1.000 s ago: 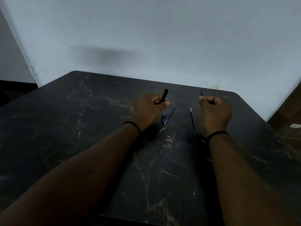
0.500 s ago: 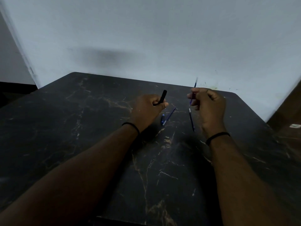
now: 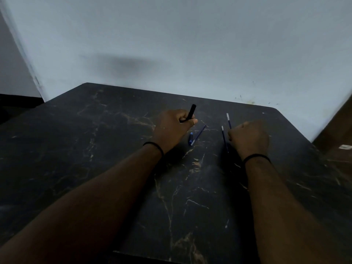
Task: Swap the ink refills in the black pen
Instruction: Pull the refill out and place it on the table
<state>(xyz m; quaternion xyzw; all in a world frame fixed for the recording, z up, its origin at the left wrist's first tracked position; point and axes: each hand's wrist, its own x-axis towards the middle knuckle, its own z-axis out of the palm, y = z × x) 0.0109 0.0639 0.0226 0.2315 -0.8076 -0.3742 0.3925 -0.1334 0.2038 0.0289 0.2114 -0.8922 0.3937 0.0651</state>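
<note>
While the left hand (image 3: 172, 128) keeps its fingers curled round the black pen (image 3: 190, 113), barrel tilted up and to the far right just as it was 1 second ago, we see the change on the right side: the right hand (image 3: 248, 139) was lifted half a second ago with a blue refill (image 3: 229, 121) pointing up toward the wall, and now it has come back down close over the table (image 3: 95, 149), fingers curled round the refill's lower end so that only the upper part and pale tip show beyond the knuckles. A 2nd refill (image 3: 224, 138) lies on the table just left of that hand, and a 3rd thin blue refill (image 3: 199, 134) lies between the 2 hands, with a small blue pen piece (image 3: 190, 139) beside it. We judge that the barrel is open and waiting, and that the held refill is either being set aside or readied for insertion; we cannot tell which, nor whether it touches the table
</note>
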